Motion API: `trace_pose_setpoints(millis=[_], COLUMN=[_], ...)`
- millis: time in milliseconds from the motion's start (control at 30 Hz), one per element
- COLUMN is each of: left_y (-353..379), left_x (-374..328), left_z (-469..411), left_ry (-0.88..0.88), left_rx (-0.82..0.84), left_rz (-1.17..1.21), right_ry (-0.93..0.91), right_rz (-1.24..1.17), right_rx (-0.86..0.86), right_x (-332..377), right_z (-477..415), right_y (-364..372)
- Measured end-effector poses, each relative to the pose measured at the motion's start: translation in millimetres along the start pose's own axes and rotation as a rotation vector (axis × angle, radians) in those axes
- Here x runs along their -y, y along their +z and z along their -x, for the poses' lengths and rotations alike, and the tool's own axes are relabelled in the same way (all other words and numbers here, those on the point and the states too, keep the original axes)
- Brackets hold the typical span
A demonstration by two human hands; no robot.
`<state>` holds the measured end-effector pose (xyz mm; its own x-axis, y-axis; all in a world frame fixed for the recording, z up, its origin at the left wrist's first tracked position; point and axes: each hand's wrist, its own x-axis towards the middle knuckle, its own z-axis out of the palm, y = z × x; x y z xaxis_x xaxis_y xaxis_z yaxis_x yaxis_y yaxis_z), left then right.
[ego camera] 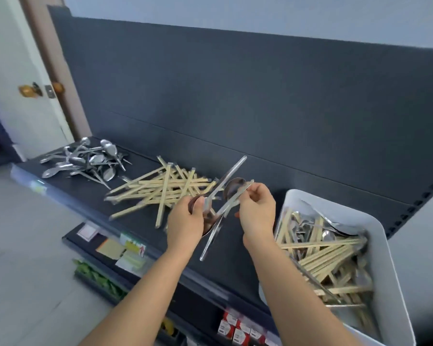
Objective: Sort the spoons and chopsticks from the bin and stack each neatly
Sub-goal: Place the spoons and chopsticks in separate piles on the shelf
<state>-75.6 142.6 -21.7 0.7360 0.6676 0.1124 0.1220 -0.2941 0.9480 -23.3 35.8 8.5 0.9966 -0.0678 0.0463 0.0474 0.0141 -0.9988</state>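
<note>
A white bin [385,258] at the right of the dark shelf holds mixed wooden chopsticks and metal spoons. On the shelf lie a loose pile of chopsticks [165,188] in the middle and a heap of spoons [90,161] at the far left. Above the shelf between the chopstick pile and the bin, my left hand [185,223] grips a few metal spoons [211,216] by their bowls, handles pointing up and down. My right hand [256,211] pinches another spoon [235,188] beside them, its bowl facing up.
The dark shelf [235,245] has a tall dark back panel [235,96]. Lower shelves below carry packaged goods [238,325] and price tags. A white door with a brass knob [28,89] stands at the left. Grey floor lies to the lower left.
</note>
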Motion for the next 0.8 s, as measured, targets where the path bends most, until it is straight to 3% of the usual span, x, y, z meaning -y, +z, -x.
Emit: trace_pose_setpoints(millis=[367,800], left_y=[-163,-258], left_x=[66,129], left_z=[-101,-228], left_ry=[-0.038,-0.205], left_rx=[-0.163,-0.105], left_rz=[-0.147,-0.077], right_ry=[0.053,0.120], right_rz=[-0.060,0.050], right_rx=[0.185,0.237], right_x=[-7,-40], right_z=[43,16], right_y=[214,378])
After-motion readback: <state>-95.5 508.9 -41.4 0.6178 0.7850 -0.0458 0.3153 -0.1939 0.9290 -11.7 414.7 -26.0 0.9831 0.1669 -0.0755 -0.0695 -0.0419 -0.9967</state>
